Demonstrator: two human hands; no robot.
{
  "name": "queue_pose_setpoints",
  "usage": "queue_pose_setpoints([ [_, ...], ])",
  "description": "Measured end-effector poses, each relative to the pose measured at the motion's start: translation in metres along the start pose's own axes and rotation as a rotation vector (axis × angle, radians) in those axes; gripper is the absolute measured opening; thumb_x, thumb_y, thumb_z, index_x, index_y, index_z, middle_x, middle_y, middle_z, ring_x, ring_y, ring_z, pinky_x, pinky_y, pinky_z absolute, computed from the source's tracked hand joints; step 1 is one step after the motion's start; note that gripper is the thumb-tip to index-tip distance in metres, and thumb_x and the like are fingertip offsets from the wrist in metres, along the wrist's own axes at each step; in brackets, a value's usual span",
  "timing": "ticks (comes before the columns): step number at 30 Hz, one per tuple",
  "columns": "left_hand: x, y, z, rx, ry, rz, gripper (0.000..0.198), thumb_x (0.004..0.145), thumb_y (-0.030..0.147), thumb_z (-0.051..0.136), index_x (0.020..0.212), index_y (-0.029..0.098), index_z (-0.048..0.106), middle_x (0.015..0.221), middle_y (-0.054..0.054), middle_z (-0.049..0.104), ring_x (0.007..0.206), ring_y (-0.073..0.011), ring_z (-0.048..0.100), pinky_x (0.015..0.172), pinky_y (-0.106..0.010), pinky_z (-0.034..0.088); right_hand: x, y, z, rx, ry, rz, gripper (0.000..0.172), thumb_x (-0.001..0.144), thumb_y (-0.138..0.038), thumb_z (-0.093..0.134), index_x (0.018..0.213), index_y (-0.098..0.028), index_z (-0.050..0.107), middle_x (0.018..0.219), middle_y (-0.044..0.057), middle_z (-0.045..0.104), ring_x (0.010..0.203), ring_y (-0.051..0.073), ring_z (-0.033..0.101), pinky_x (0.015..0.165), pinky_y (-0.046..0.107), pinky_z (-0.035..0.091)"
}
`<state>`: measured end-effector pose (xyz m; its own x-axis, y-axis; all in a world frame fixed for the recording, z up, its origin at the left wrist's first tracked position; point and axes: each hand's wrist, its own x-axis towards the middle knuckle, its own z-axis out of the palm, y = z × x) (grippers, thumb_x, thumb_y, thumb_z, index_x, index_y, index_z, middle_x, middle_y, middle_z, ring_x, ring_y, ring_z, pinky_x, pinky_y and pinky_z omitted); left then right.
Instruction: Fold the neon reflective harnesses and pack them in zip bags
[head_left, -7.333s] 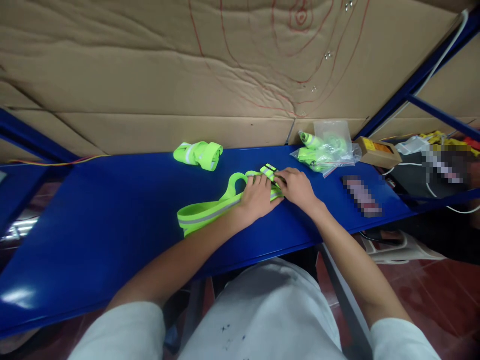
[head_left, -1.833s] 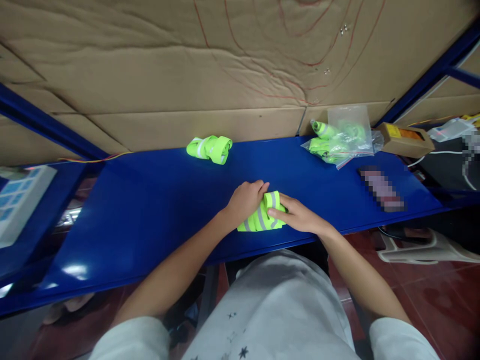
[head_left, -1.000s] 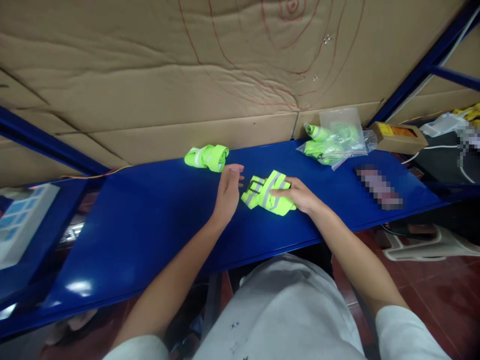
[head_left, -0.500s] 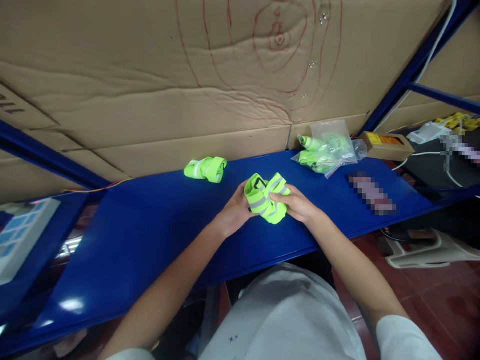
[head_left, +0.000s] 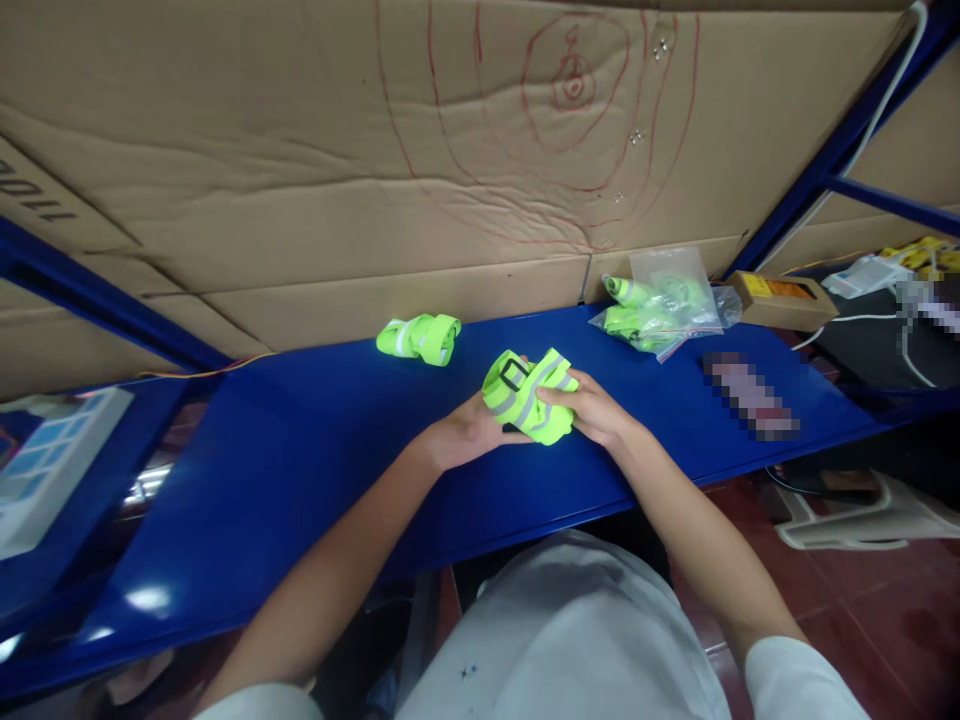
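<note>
A folded neon-yellow reflective strap (head_left: 536, 400) with grey stripes and a black buckle is between my hands, above the blue table (head_left: 315, 440). My left hand (head_left: 471, 432) supports its left side; most of those fingers are hidden behind the bundle. On the right side, my right hand (head_left: 592, 405) pinches it, thumb across the front. Another rolled neon strap (head_left: 420, 338) lies beyond my left hand, near the cardboard wall. Further right, a clear plastic bag (head_left: 671, 300) sits with more neon straps in and around it.
Cardboard (head_left: 315, 230) with red drawn rings stands behind the table. To the right are a small brown box (head_left: 784, 300), a pixelated object (head_left: 752, 397) and a white cable. A white box (head_left: 64, 460) stands at far left, a pale plastic chair (head_left: 877, 515) at lower right.
My left hand has shifted slightly left and turned, its palm side now more visible. The bundle has tilted, showing the black buckle more fully. The whole view has moved a little.
</note>
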<state>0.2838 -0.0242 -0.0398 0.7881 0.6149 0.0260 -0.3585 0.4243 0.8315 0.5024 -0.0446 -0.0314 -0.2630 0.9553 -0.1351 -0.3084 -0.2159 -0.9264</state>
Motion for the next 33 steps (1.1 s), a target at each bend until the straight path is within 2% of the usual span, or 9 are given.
queue_pose_setpoints([
  [3,-0.002,0.003,0.004,0.007,0.028,-0.008,0.106,0.053,0.076,0.088,0.146,0.037,0.054,0.160,-0.014,0.046,0.140,-0.0461,0.050,0.099,-0.060,0.053,-0.002,-0.001,-0.004,0.009,-0.052,0.006,0.058,0.061,-0.039,0.095,0.110,-0.016,0.074,0.105,0.009,0.079,0.092,0.025,0.075,0.091,0.042,0.060],
  [9,0.012,-0.027,0.008,0.137,0.389,0.072,0.072,0.080,0.048,0.085,0.144,0.032,0.055,0.144,-0.012,0.062,0.123,-0.0314,0.065,0.092,-0.041,0.058,0.001,0.018,0.000,-0.306,-0.029,-0.153,0.052,0.079,-0.045,0.084,0.124,-0.022,0.071,0.112,0.005,0.077,0.099,0.024,0.072,0.090,0.038,0.059],
  [15,0.014,-0.024,0.005,0.090,0.391,0.059,0.061,0.085,0.040,0.082,0.140,0.029,0.058,0.141,-0.011,0.065,0.121,-0.0292,0.067,0.092,-0.039,0.059,0.001,0.021,0.011,-0.369,-0.039,-0.245,0.056,0.094,-0.061,0.063,0.136,-0.024,0.063,0.134,0.007,0.068,0.118,0.025,0.066,0.099,0.036,0.055],
  [17,0.013,-0.022,0.007,0.084,0.402,0.063,0.060,0.083,0.037,0.084,0.137,0.028,0.060,0.138,-0.010,0.067,0.120,-0.0290,0.068,0.092,-0.039,0.059,0.000,0.022,0.015,-0.380,0.058,-0.247,0.054,0.100,-0.066,0.048,0.130,-0.023,0.063,0.126,0.008,0.070,0.112,0.023,0.067,0.097,0.037,0.055],
  [20,0.014,-0.025,0.012,0.081,0.439,0.062,0.062,0.079,0.035,0.087,0.134,0.025,0.061,0.133,-0.010,0.070,0.118,-0.0289,0.069,0.094,-0.039,0.058,0.000,0.026,0.020,-0.585,0.352,-0.335,0.050,0.102,-0.063,0.045,0.127,-0.022,0.058,0.112,0.010,0.071,0.099,0.024,0.067,0.093,0.041,0.054],
  [22,0.015,-0.029,0.015,0.079,0.461,0.079,0.063,0.078,0.034,0.087,0.134,0.024,0.062,0.132,-0.010,0.070,0.119,-0.0288,0.068,0.098,-0.041,0.057,0.000,0.027,0.021,-0.808,0.541,-0.494,0.049,0.100,-0.058,0.054,0.130,-0.020,0.055,0.120,0.014,0.067,0.107,0.028,0.064,0.100,0.046,0.049],
  [24,0.015,-0.032,0.018,0.074,0.475,0.115,0.062,0.078,0.033,0.087,0.134,0.024,0.062,0.134,-0.009,0.070,0.121,-0.0284,0.067,0.102,-0.042,0.055,-0.001,0.026,0.021,-1.016,0.611,-0.644,0.042,0.100,-0.052,0.056,0.127,-0.019,0.060,0.128,0.017,0.063,0.120,0.031,0.058,0.109,0.048,0.042],
  [27,0.016,-0.034,0.020,0.066,0.505,0.177,0.063,0.077,0.032,0.088,0.134,0.024,0.063,0.137,-0.008,0.068,0.126,-0.0276,0.064,0.106,-0.041,0.053,-0.003,0.023,0.023,-1.238,0.484,-0.688,0.034,0.106,-0.045,0.047,0.116,-0.021,0.069,0.122,0.014,0.068,0.124,0.030,0.059,0.111,0.046,0.040],
  [33,0.013,-0.033,0.021,0.163,0.534,0.195,0.086,0.078,0.034,0.088,0.154,0.030,0.048,0.140,-0.008,0.066,0.127,-0.0264,0.062,0.110,-0.039,0.049,-0.009,0.012,0.034,-1.377,0.246,-0.462,0.062,0.108,-0.057,0.035,0.145,-0.010,0.052,0.140,0.019,0.064,0.126,0.030,0.063,0.107,0.043,0.046],
])
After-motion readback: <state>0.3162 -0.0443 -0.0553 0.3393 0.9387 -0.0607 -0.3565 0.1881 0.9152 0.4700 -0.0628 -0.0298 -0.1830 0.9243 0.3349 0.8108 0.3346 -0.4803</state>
